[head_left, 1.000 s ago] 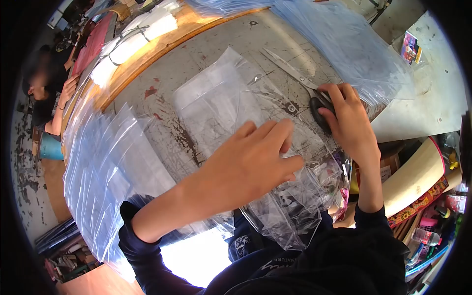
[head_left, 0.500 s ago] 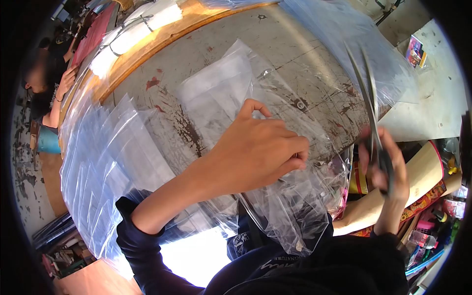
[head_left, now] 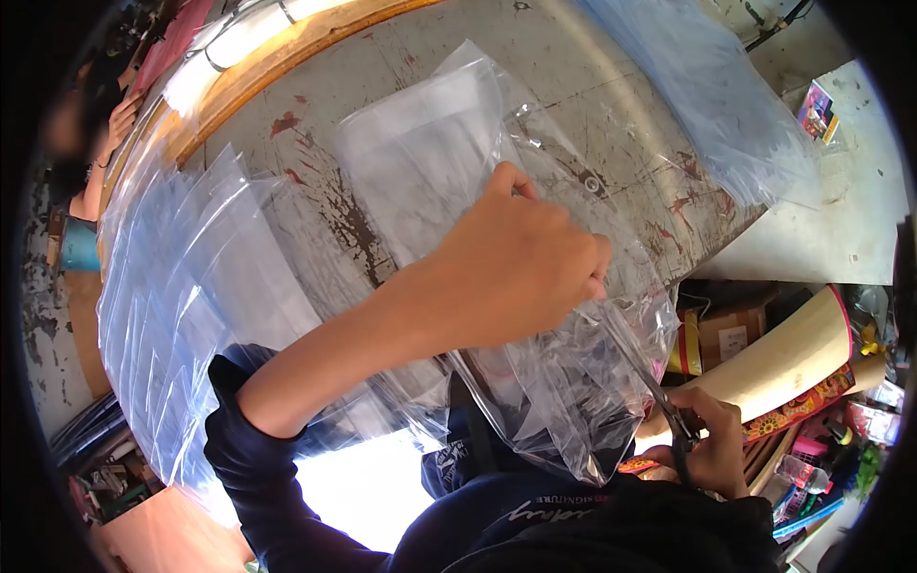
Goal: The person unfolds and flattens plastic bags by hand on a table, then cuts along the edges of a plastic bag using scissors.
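Note:
My left hand [head_left: 528,260] is closed on a clear plastic sheet [head_left: 420,134] that lies across the worn table; its fingers pinch the film near the right side. Crumpled folds of the same film hang over the near edge, against my body. In my right hand [head_left: 712,441] are scissors [head_left: 652,382], held low at the right. Their blades point up and left into the crumpled film just below my left hand. Whether the blades are fully closed is hidden by the film.
A fanned stack of bluish plastic sheets [head_left: 181,325] covers the table's left side. More plastic film [head_left: 707,105] lies at the far right. Beyond the right edge are a cream roll [head_left: 783,358] and a cluttered shelf with a bottle [head_left: 802,474]. Another person's hand [head_left: 122,122] is at the far left.
My right hand has brought the scissors down and left, from upright beside the table to the film. My left hand now pinches the film more tightly. The view has shifted slightly.

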`<action>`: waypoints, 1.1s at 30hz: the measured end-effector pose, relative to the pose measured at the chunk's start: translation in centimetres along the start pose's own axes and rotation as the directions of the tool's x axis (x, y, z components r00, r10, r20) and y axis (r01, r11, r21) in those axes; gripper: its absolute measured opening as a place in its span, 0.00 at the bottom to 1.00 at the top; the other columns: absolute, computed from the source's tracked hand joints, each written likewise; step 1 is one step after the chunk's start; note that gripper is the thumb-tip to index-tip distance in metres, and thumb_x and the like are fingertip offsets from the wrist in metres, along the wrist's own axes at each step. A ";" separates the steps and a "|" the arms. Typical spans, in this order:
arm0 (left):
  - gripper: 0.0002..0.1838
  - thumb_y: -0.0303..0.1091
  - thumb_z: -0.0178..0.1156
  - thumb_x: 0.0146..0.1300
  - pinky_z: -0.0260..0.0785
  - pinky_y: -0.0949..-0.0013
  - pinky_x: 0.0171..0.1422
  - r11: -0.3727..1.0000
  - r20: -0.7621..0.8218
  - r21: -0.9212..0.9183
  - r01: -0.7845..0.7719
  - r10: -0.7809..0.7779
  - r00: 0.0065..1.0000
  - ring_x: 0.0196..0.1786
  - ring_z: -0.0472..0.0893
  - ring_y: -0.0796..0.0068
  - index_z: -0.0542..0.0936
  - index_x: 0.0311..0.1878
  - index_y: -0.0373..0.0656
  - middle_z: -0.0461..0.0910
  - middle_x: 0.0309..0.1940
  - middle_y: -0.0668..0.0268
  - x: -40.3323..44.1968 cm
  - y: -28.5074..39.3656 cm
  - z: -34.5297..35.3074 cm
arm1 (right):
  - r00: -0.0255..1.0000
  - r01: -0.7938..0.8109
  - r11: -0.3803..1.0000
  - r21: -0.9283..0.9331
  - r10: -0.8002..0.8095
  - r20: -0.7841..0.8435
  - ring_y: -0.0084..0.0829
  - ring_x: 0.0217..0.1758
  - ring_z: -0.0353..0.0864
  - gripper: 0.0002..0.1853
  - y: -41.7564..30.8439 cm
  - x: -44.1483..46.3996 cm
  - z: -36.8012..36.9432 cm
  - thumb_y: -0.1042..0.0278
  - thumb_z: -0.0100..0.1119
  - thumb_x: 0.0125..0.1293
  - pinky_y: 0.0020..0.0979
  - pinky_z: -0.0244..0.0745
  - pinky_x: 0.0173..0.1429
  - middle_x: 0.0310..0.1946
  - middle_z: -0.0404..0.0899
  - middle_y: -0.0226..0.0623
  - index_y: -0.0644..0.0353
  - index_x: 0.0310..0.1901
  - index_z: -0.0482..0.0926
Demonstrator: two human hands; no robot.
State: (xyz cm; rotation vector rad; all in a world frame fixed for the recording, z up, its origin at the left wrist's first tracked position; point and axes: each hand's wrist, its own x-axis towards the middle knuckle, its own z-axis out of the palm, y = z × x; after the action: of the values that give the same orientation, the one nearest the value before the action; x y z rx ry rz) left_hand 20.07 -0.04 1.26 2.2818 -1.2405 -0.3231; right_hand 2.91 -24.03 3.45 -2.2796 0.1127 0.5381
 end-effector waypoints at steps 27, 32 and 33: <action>0.09 0.40 0.56 0.62 0.51 0.62 0.53 0.988 0.021 -0.151 0.009 -0.006 1.000 0.33 0.73 0.76 0.78 0.30 0.48 0.77 0.23 0.73 0.1 -0.8 0.2 | 0.960 -0.206 0.767 0.608 0.038 0.277 0.16 0.25 0.74 0.22 2.2 0.7 0.2 0.67 0.75 0.45 0.18 0.67 0.28 0.24 0.77 0.30 0.65 0.39 0.74; 0.09 0.39 0.56 0.62 0.51 0.63 0.52 0.988 0.001 -0.153 0.006 -0.006 1.000 0.32 0.72 0.75 0.78 0.29 0.47 0.77 0.22 0.73 0.0 -0.7 0.3 | 0.977 -0.118 0.876 0.468 0.018 0.213 0.16 0.25 0.74 0.25 2.2 0.5 0.3 0.67 0.76 0.43 0.19 0.68 0.29 0.28 0.78 0.31 0.63 0.41 0.74; 0.09 0.39 0.56 0.62 0.51 0.63 0.52 0.988 0.002 -0.154 0.006 -0.006 1.000 0.32 0.72 0.75 0.78 0.29 0.47 0.77 0.22 0.73 0.0 -0.8 0.3 | 0.977 -0.119 0.875 0.469 0.019 0.213 0.16 0.25 0.74 0.25 2.1 0.5 0.4 0.67 0.76 0.43 0.19 0.68 0.29 0.28 0.78 0.31 0.63 0.41 0.74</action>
State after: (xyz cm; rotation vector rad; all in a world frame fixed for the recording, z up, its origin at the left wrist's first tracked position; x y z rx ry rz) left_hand 20.49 0.17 0.58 2.1544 -1.1678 -0.4086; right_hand 2.75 -25.15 1.61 -1.7305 0.2036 0.6923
